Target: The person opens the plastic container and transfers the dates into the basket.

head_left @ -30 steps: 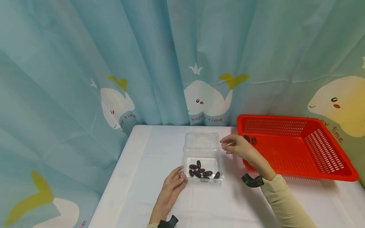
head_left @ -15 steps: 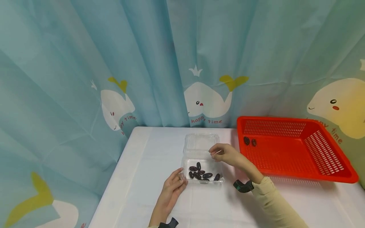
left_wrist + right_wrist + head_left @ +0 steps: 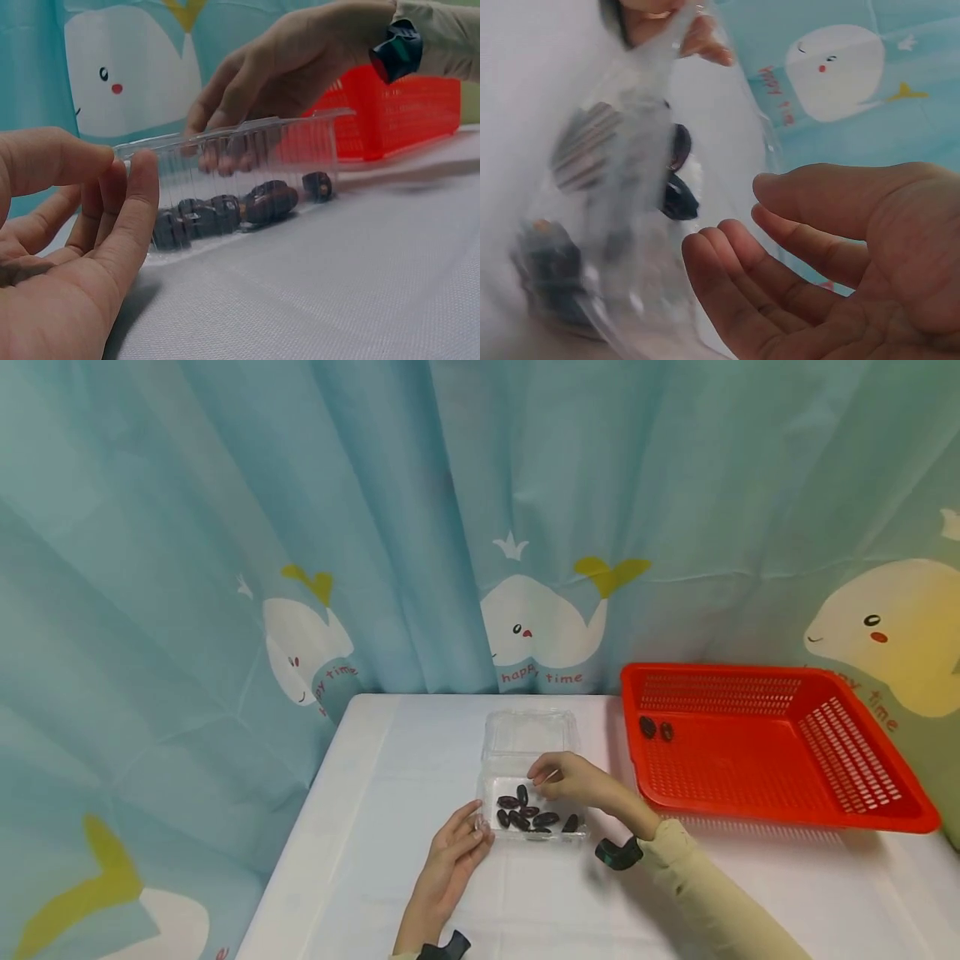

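Note:
An unlidded-side-up clear plastic clamshell box [image 3: 525, 733] lies on the white table, its lid folded back toward the curtain. Several dark, glossy oval dates [image 3: 519, 820] lie in its near half. At the box's left front corner, my left hand [image 3: 448, 860] holds the rim between thumb and fingers. My right hand [image 3: 576, 781] hovers over the right part of the box, fingers loosely bent. The right wrist view shows nothing between that hand's thumb [image 3: 810, 191] and fingers. In the left wrist view its fingertips show through the clear wall, above the dates [image 3: 270, 202].
To the right stands a red slotted plastic basket [image 3: 731, 777], with two dates [image 3: 657, 728] in its left back corner. A light blue curtain [image 3: 420, 527] with whale prints hangs behind and left of the white table [image 3: 390, 793].
My right hand has moved left and down, from beside the basket to over the box. The left hand keeps its place at the box's corner.

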Demonstrator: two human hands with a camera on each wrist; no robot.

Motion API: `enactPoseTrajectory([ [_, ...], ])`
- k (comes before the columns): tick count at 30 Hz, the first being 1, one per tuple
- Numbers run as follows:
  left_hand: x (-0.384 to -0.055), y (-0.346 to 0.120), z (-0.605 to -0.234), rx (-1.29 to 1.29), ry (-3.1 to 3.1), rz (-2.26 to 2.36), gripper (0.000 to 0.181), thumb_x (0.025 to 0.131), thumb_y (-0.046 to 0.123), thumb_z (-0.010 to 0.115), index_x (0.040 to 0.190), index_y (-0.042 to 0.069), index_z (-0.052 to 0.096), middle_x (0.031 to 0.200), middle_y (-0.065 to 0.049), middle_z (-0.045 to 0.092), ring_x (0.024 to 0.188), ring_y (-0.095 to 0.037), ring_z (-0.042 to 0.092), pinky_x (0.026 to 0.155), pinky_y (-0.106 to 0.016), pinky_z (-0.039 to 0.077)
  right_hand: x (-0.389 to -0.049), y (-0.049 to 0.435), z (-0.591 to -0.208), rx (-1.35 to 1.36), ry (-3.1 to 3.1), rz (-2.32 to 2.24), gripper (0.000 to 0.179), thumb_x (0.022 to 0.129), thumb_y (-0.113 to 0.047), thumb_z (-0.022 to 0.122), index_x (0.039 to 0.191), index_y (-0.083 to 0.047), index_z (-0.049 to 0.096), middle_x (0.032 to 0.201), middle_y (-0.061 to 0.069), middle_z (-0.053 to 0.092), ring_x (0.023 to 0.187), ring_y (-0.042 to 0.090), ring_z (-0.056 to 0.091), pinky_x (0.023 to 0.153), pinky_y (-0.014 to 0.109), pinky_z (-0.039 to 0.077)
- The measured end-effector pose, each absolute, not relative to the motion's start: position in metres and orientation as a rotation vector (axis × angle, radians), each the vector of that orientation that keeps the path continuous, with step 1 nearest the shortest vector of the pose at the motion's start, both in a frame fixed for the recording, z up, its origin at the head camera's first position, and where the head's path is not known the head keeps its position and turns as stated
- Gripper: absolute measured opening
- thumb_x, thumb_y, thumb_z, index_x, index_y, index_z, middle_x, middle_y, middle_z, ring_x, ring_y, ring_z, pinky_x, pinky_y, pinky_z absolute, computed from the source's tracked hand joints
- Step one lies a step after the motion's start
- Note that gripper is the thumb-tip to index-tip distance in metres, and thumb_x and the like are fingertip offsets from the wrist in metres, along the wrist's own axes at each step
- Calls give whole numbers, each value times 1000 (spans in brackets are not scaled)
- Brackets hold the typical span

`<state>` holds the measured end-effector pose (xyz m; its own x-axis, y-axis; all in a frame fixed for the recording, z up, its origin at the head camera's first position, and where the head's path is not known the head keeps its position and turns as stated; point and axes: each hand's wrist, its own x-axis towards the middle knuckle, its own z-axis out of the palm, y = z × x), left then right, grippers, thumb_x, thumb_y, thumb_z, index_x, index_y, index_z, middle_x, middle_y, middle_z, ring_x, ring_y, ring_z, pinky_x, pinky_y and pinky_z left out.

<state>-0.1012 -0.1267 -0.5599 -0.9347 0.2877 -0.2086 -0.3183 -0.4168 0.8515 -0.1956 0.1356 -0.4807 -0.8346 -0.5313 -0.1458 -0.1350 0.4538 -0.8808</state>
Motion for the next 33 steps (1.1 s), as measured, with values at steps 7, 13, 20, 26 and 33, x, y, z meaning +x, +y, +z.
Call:
enactPoseTrajectory([
  [7, -100, -126, -558, -34, 1416, 2395, 64, 105, 3, 53, 161, 0, 24, 137, -5, 51, 122, -12, 57, 111, -24, 52, -190, 124, -485, -589, 2392, -1216, 24, 90, -2, 70, 113, 2, 70, 104, 13, 73, 95, 22, 72, 79, 33, 61],
  [13, -101, -125, -557, -38, 1415, 2388, 64, 104, 2, 53, 161, 0, 24, 136, -5, 51, 121, -12, 56, 110, -24, 52, -188, 116, -489, -578, 2429, -1172, 24, 91, -3, 73, 114, -1, 70, 108, 14, 73, 102, 29, 74, 82, 39, 65],
  [20, -100, -126, -556, -38, 1422, 2384, 65, 104, 3, 54, 161, -1, 23, 137, -6, 51, 122, -12, 57, 110, -23, 53, -185, 105, -491, -553, 2553, -1127, 24, 90, -1, 75, 113, 0, 70, 106, 16, 75, 97, 28, 73, 80, 39, 64],
  [26, -101, -127, -557, -34, 1413, 2385, 64, 104, 3, 54, 161, -1, 25, 140, -8, 50, 125, -13, 56, 113, -25, 51, -182, 91, -493, -479, 2606, -1144, 26, 88, -2, 77, 113, 1, 71, 105, 16, 76, 96, 28, 73, 85, 44, 63],
  [33, -102, -126, -555, -38, 1434, 2386, 63, 104, 1, 53, 161, -1, 26, 135, -6, 51, 123, -13, 57, 112, -25, 52, -181, 80, -497, -420, 2692, -1106, 24, 87, -3, 79, 110, 0, 71, 99, 14, 75, 89, 25, 71, 79, 43, 62],
])
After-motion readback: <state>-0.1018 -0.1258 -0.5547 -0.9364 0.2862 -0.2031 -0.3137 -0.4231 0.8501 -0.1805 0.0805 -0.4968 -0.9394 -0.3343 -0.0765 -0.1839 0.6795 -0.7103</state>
